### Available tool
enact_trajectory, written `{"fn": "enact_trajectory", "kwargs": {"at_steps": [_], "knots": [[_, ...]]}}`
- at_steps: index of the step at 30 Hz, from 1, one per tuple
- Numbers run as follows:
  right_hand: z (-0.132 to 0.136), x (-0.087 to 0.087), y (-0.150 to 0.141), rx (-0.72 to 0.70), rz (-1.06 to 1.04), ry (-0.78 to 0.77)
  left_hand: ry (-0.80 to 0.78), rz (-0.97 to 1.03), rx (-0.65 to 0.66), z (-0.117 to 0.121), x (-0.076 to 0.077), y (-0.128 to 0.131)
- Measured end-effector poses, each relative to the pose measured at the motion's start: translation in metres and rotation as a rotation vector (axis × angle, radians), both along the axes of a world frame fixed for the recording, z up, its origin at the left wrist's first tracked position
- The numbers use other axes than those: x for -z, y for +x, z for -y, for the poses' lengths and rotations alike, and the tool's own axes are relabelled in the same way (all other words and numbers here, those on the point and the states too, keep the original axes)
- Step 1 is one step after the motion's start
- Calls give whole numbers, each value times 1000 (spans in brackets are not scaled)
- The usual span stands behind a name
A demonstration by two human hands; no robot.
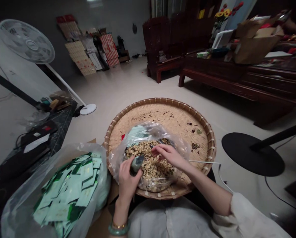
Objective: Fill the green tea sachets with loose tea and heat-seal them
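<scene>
A clear plastic bag (148, 183) lies open on the round woven bamboo tray, filled with a loose dried mix (154, 168) of pale and dark pieces. My left hand (128, 177) grips a small greenish sachet (137, 162) between thumb and fingers, over the left side of the mix. My right hand (168, 154) hovers above the mix, to the right of the sachet, fingers loosely curved and apart with nothing visible in them. Some pale green packets (137, 131) show through the far side of the bag.
A large plastic bag of green sachets (73, 185) stands to the left of the bamboo tray (210, 138). Dark leaf bits lie on the tray. Around it are a white fan (87, 109), a black round stand base (252, 153), a cable (205, 162) and a low wooden table (237, 74).
</scene>
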State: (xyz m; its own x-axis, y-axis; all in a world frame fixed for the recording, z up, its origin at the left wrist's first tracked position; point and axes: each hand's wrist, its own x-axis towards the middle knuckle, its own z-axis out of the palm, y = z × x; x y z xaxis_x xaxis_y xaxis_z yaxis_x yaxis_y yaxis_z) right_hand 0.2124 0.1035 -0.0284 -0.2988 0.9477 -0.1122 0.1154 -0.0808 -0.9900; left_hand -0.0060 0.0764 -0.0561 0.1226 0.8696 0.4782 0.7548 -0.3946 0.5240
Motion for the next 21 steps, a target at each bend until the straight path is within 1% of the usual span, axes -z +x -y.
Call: {"fn": "enact_trajectory", "kwargs": {"at_steps": [2,4,6,8,10,12,14,16,19,21], "knots": [[0,9,7,-17,321,126,-36,60,-64,-1,-1,-5],[3,21,8,-96,598,243,-74,128,-117,0,1,-10],[6,29,6,-153,777,310,-99,198,-163,1,5,-14],[4,30,1,-162,898,347,-110,265,-204,2,9,-18],[-3,25,-8,-161,977,389,-121,328,-236,3,11,-22],[-13,18,-21,-184,1013,466,-137,382,-266,4,10,-24],[-25,12,-40,-237,1018,579,-155,433,-294,5,7,-24],[-38,10,-64,-339,1005,660,-167,480,-317,5,3,-24],[-60,14,-101,-502,986,666,-156,514,-334,4,-1,-23],[-72,19,-122,-546,978,653,-135,509,-345,4,-2,-23]]}}
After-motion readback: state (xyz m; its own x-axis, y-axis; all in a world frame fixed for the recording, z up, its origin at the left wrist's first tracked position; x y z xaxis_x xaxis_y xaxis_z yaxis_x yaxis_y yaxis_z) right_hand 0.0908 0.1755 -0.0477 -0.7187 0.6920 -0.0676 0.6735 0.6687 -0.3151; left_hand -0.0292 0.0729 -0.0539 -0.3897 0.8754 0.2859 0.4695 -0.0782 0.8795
